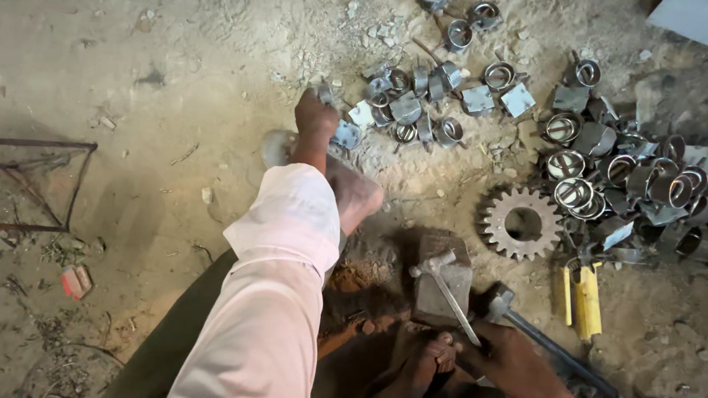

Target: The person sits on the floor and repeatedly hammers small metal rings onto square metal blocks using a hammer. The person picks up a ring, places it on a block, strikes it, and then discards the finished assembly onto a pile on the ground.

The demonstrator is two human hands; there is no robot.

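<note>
Dusty earthen floor (pixel 178 75) fills the whole view, gritty and strewn with small stones, and the person sits low on it with both feet bare. Up near the middle of the frame the left hand (pixel 316 115), at the end of a long pale pink sleeve (pixel 277 275), is closed down over a small metal clamp piece (pixel 345 133) at the near edge of a loose scatter of metal ring clamps (pixel 420 107); the fingers are curled under, so how tight the hold is cannot be told. Just below that hand lies one bare foot (pixel 353 193), toes pointing right. Down at the lower centre the right hand (pixel 509 357) is wrapped shut around the handle of a hammer (pixel 445 284), whose head rests on top of a grey stone block (pixel 443 277) standing in the dirt. The other bare foot (pixel 423 366) sits touching that hand, just left of it. A second, darker hammer (pixel 537 335) lies on the floor beside the right hand, its handle running off toward the lower right. Right of the block lies a toothed gear wheel (pixel 522 223), and below it a yellow tool (pixel 586 297). Beyond the gear, along the right edge, sits a bigger heap of ring clamps (pixel 637 181). Far off at the left edge a thin metal rod frame (pixel 33 184) lies flat.
</note>
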